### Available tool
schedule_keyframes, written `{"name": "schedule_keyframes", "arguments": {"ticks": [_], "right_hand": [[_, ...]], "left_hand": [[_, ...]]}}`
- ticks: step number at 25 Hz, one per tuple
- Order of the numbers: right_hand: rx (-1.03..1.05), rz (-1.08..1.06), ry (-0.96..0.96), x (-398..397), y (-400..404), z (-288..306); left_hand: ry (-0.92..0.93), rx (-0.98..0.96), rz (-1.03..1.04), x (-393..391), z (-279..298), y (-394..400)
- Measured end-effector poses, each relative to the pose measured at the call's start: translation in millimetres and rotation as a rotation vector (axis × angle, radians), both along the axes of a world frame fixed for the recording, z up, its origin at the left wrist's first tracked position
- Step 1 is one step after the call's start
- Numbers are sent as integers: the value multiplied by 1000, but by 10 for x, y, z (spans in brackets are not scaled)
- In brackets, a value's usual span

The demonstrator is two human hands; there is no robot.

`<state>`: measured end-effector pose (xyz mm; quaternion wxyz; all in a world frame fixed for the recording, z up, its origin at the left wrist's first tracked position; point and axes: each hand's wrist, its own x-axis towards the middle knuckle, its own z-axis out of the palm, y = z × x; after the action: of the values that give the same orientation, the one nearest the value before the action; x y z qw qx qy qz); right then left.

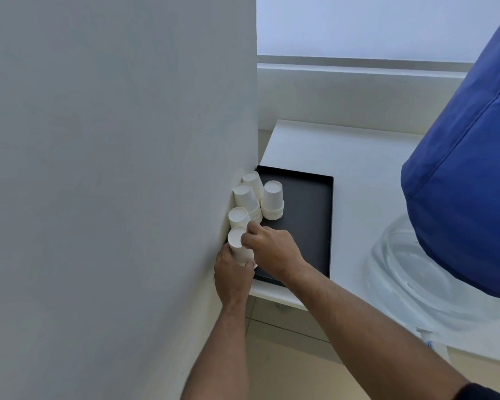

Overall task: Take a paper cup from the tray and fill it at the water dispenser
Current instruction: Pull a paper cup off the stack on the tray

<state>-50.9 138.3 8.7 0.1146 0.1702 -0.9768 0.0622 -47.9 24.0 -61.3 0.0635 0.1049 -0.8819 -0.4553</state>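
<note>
While the cups are being handled at the tray (309, 223), no cup has yet been carried clear of it, so the task is judged to be at its first step. Five short stacks of upturned white paper cups are seen along the tray's left edge, hard against the wall (113, 168). The nearest stack (238, 246) is held tilted at the tray's near left corner; whether it has been lifted off the tray floor cannot be told.

The left hand (233, 278) is wrapped round the lower part of that stack, fingers curled closed on it. The right hand (272, 249) is brought in from the right, its fingertips (247, 238) pinched against the top cup, near its upturned base. A single cup is judged to be in the course of being peeled from the stack, though no gap between cups is visible.

The tray rests on a white table (358, 168). The dispenser's bottle (410, 272), under a blue cover (468, 183), stands to the right, well apart from the hands. A small part that may be the tap shows below it, too unclear to name.

Left to be done, as judged: the cup is to be separated, turned upright, taken across to the dispenser, set under the tap and filled.
</note>
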Motion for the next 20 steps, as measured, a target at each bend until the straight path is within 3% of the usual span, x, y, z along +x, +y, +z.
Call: {"name": "schedule_keyframes", "arguments": {"ticks": [12, 20], "right_hand": [[-202, -20, -28, -1, 102, -14], [-525, -129, 28, 77, 173, 61]], "left_hand": [[52, 102, -35, -50, -44, 47], [41, 45, -38, -60, -170, 67]]}}
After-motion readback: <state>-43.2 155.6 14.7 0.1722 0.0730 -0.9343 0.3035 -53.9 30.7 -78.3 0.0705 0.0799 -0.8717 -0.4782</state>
